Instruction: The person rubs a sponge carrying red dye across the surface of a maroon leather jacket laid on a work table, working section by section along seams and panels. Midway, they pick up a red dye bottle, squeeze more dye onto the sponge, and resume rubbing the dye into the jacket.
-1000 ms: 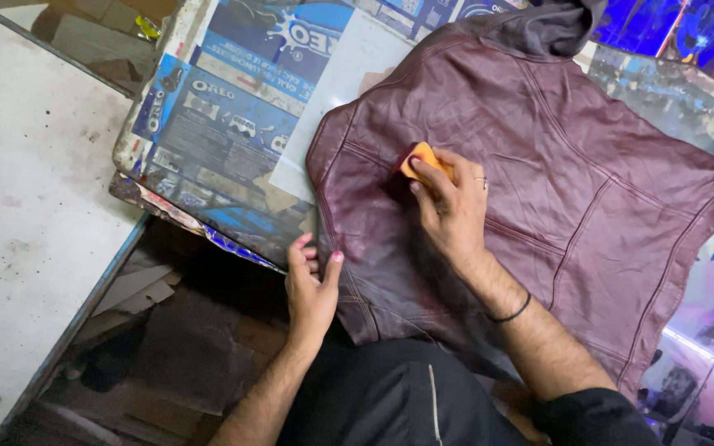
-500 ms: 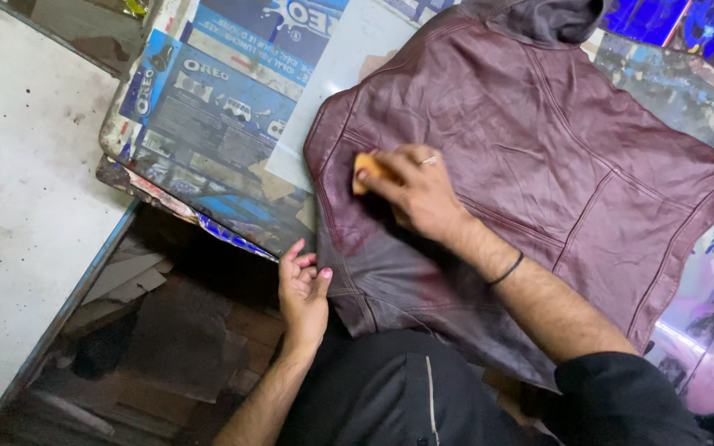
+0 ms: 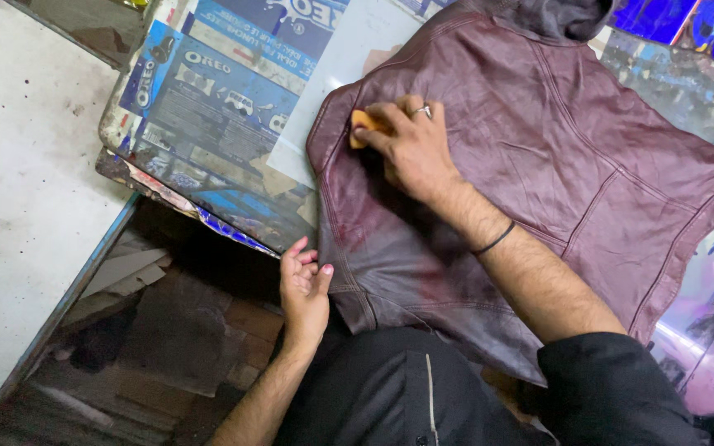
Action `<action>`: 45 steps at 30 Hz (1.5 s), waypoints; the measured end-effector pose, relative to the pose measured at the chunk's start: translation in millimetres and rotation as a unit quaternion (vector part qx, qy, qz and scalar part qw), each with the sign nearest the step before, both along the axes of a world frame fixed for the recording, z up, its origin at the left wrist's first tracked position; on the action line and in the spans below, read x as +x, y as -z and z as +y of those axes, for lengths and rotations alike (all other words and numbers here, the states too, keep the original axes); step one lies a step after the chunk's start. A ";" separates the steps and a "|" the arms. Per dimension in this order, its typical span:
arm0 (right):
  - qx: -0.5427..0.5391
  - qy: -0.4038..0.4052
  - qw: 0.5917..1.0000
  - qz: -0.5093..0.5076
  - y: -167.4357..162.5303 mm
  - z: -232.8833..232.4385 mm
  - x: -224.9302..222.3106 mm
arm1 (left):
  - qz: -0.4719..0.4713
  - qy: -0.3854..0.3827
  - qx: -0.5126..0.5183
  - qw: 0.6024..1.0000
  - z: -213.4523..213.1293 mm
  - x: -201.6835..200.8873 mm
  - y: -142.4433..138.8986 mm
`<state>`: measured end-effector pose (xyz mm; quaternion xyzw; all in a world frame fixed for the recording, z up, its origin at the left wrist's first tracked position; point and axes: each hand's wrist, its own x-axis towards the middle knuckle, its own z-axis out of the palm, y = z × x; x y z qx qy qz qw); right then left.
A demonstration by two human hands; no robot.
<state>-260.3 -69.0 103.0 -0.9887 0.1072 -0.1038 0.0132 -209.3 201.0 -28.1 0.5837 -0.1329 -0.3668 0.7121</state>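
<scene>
The right hand [image 3: 411, 149] presses a small orange sponge [image 3: 364, 126] flat against a maroon leather jacket [image 3: 555, 165], fingers closed over the sponge so that only its outer end shows past the fingertips; a ring sits on one finger and a dark band circles the wrist behind it. The sponge lies near the jacket's edge, just inside the seam, and the leather below the hand looks darker and wet. The jacket spreads away from the grip across a worktable covered with printed blue sheets [image 3: 208, 99], which begin just beyond the sponge. Nearer the body, the left hand [image 3: 303, 289] pinches the jacket's lower hem, thumb and fingers shut on the leather where it hangs over the table edge. Below that hand lie brown cardboard scraps [image 3: 175, 330] on the floor.
</scene>
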 end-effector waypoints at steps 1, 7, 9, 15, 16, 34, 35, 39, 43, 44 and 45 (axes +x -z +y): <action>0.019 -0.046 0.999 -0.019 -0.2 1.3 1.8 | 0.001 -0.001 0.008 1.000 -0.1 -0.3 -0.1; -0.014 0.030 0.999 -0.009 -3.7 1.2 2.6 | -0.007 0.029 0.032 0.999 -6.1 4.7 -11.5; 0.006 0.088 0.996 -0.031 -5.8 3.2 0.1 | -0.005 0.045 0.056 0.997 -11.4 13.5 -19.5; -0.010 -0.011 1.000 -0.001 -17.8 18.7 -0.7 | -0.053 0.038 0.039 0.997 -74.5 81.8 -46.3; -0.011 0.048 0.999 0.001 -19.6 20.9 1.0 | -0.035 0.049 0.031 0.998 -89.8 93.7 -51.3; 0.142 0.172 0.974 0.040 -42.7 97.2 -77.4 | -0.009 0.052 0.066 0.996 -105.3 104.7 -48.1; 0.118 0.188 0.975 -0.014 -42.3 89.5 -78.7 | -0.002 0.048 0.082 0.996 -91.9 92.8 -46.8; 0.058 0.089 0.987 -0.121 -26.2 69.2 -74.9 | -0.019 0.056 0.071 0.996 -53.2 47.1 -34.5; -0.004 0.068 0.997 -0.026 -15.1 29.6 -70.2 | 0.057 0.019 -0.016 0.998 -45.6 42.5 -15.7; -0.017 0.117 0.993 -0.024 -14.2 18.4 -67.6 | 0.064 0.016 -0.025 0.997 -46.5 42.8 -12.0; -0.029 0.163 0.986 -0.022 -14.3 9.5 -65.4 | 0.072 0.011 -0.031 0.997 -46.3 42.7 -9.3</action>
